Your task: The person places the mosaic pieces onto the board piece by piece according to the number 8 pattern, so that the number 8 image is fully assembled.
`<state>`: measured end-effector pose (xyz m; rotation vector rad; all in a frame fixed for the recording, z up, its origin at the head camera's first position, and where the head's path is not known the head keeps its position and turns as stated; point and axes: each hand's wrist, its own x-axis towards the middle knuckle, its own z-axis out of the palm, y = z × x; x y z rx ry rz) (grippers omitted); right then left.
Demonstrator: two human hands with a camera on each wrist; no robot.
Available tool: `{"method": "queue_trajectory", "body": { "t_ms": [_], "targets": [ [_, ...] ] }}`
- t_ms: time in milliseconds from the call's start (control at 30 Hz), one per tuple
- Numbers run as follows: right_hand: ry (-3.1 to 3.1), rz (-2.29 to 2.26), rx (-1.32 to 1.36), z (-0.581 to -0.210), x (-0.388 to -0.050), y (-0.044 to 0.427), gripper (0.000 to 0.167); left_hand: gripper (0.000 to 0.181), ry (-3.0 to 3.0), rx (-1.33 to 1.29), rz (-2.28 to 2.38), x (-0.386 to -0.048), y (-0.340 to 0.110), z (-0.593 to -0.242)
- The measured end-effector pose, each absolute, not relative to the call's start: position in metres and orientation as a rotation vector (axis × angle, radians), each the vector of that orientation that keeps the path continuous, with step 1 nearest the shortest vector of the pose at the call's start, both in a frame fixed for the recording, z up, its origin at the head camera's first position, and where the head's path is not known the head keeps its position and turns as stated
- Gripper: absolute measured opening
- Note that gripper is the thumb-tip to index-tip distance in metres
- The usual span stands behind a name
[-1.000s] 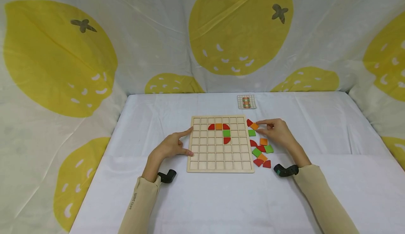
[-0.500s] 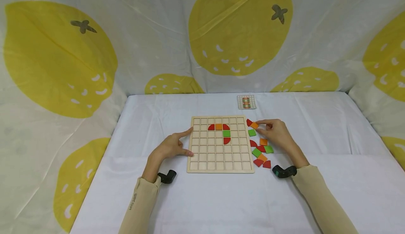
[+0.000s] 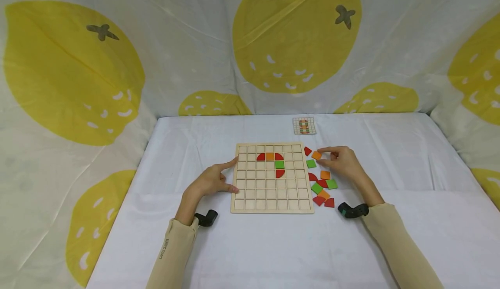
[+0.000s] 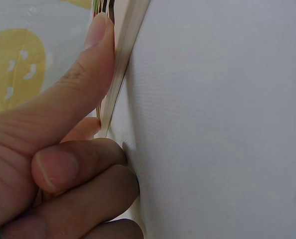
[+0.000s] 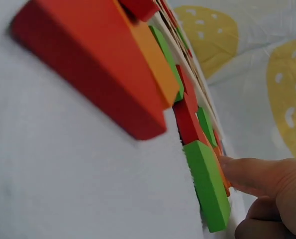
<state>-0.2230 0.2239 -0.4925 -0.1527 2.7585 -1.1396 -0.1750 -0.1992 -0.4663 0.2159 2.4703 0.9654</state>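
I've got the right hand (image 3: 339, 162) pinching an orange square tile (image 3: 316, 155) right of frame centre; the left hand (image 3: 208, 179) spreads thumb and index on the wooden grid board's (image 3: 261, 194) left edge. I'd pinch lightly, board steady.

Left arm (image 3: 172, 250) and right arm (image 3: 402, 245) slanting forward and inward, left hand (image 3: 208, 179) holding left thumb (image 3: 227, 187) and left forefinger (image 3: 227, 165) wide apart, other fingers (image 4: 88, 199) lying curled, right hand (image 3: 340, 162) pinching between right thumb (image 3: 327, 163) and right forefinger (image 3: 327, 149).
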Motion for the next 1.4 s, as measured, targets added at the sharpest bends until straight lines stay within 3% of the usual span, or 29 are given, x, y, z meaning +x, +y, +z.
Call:
{"method": "queue_trajectory", "body": {
  "t_ms": [1400],
  "targets": [
    [2.716, -1.278, -0.177, -0.4928, -0.2222, 0.2240, 0.034, 0.108, 2.479, 0.240, 0.981, -0.1762, -0.2011, -0.4681]
  ]
}}
